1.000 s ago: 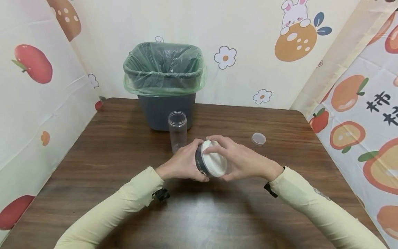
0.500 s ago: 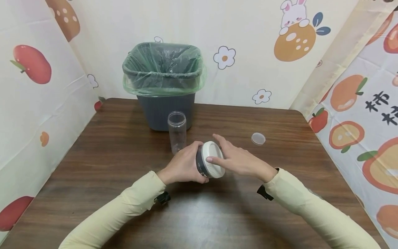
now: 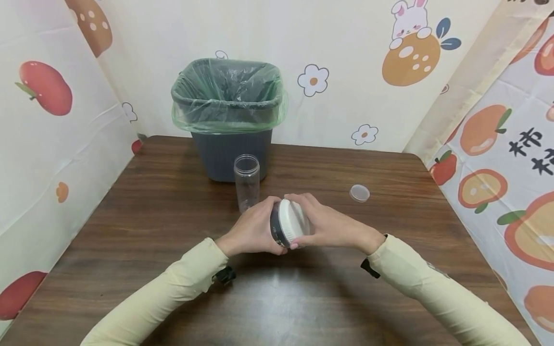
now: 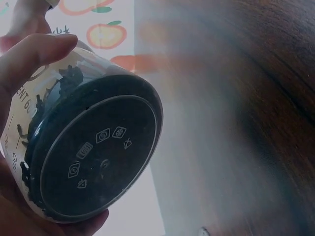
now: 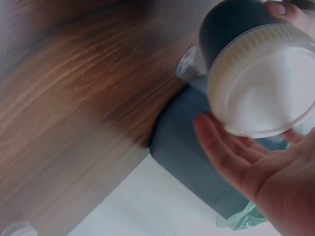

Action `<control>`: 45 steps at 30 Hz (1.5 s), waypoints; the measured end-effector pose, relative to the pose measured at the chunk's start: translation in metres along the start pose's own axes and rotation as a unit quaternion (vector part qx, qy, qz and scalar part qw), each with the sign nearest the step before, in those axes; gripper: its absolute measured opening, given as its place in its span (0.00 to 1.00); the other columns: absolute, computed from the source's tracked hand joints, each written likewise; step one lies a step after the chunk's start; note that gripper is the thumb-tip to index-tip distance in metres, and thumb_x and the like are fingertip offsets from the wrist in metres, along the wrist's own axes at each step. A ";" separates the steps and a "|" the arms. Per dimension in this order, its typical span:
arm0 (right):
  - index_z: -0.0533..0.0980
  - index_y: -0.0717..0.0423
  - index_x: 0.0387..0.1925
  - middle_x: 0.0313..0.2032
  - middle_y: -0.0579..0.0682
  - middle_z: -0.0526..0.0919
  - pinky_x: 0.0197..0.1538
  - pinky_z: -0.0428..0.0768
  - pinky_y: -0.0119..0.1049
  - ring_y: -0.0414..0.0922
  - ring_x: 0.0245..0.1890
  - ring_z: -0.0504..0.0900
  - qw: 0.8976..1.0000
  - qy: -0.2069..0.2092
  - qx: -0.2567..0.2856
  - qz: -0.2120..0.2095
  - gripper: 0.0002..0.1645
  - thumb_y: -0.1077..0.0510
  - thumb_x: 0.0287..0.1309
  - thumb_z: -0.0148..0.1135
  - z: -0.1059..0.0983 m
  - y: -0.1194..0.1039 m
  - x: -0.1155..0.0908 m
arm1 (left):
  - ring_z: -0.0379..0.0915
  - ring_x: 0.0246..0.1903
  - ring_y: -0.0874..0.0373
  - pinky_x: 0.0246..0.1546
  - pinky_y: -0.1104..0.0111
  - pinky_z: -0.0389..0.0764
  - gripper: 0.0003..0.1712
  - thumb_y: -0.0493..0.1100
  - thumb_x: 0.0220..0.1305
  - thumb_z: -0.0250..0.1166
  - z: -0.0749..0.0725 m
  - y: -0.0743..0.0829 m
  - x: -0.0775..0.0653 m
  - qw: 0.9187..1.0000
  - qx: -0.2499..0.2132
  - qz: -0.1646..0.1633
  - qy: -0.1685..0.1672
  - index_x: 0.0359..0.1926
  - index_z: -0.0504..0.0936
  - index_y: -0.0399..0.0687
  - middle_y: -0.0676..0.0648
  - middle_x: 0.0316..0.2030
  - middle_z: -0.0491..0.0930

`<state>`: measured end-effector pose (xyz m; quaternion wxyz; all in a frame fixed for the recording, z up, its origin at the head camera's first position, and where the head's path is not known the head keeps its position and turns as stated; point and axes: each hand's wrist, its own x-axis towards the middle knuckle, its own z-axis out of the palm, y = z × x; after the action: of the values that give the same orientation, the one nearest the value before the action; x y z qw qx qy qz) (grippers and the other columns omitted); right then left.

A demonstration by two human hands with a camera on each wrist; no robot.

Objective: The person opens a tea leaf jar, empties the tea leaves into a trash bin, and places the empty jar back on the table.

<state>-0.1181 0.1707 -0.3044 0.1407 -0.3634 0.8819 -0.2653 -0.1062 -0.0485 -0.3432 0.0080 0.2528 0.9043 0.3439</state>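
My left hand [image 3: 253, 230] grips a tilted jar [image 3: 277, 229] around its side, the base turned towards my left. The left wrist view shows the dark, marked base of the jar [image 4: 103, 152], printed scale lines and dark flakes against the wall. A white ribbed lid [image 3: 289, 222] covers its mouth. Fingers and thumb of my right hand [image 3: 331, 225] hold that lid by its rim; in the right wrist view the lid [image 5: 268, 91] sits on the jar. Just beyond my left hand stands a clear tall container [image 3: 248, 185], uncapped.
A small clear lid [image 3: 359, 193] lies at the right on the brown wooden table [image 3: 182, 216]. Behind the tall container is a dark grey bin [image 3: 233, 149] lined with a green bag [image 3: 229, 115]. Printed cloth walls [image 3: 337, 38] border the table's back and sides.
Half a second ago my right hand's fingers were spread away from the lid; now they close around its rim. My left hand keeps its hold on the jar, which has barely moved.
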 end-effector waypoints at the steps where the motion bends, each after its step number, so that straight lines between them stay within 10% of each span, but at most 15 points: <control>1: 0.51 0.43 0.71 0.61 0.48 0.61 0.47 0.76 0.37 0.43 0.47 0.74 1.000 0.004 -0.011 -0.021 0.57 0.34 0.44 0.70 0.000 0.002 0.000 | 0.72 0.40 0.59 0.42 0.66 0.75 0.58 0.55 0.21 0.82 0.000 0.000 0.000 1.000 0.001 0.000 -0.002 0.58 0.66 0.41 0.50 0.43 0.74; 15: 0.61 0.48 0.57 0.66 0.57 0.55 0.48 0.78 0.40 0.51 0.58 0.68 0.964 0.054 -0.110 -0.237 0.51 0.58 0.29 0.81 0.001 0.015 0.001 | 0.72 0.39 0.59 0.41 0.66 0.75 0.59 0.55 0.21 0.83 -0.002 -0.004 -0.001 0.999 -0.035 -0.019 -0.024 0.59 0.65 0.45 0.50 0.44 0.74; 45: 0.63 0.49 0.62 0.67 0.59 0.54 0.56 0.71 0.53 0.54 0.66 0.58 0.970 0.127 -0.027 -0.207 0.53 0.57 0.29 0.80 -0.029 0.042 -0.003 | 0.72 0.46 0.58 0.48 0.63 0.74 0.58 0.53 0.22 0.83 0.007 -0.014 -0.003 0.993 -0.113 -0.015 0.029 0.59 0.64 0.45 0.48 0.50 0.74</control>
<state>-0.1524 0.2088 -0.3044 -0.0405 -0.5047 0.8051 -0.3089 -0.1089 -0.0545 -0.3579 0.0154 0.2266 0.8634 0.4505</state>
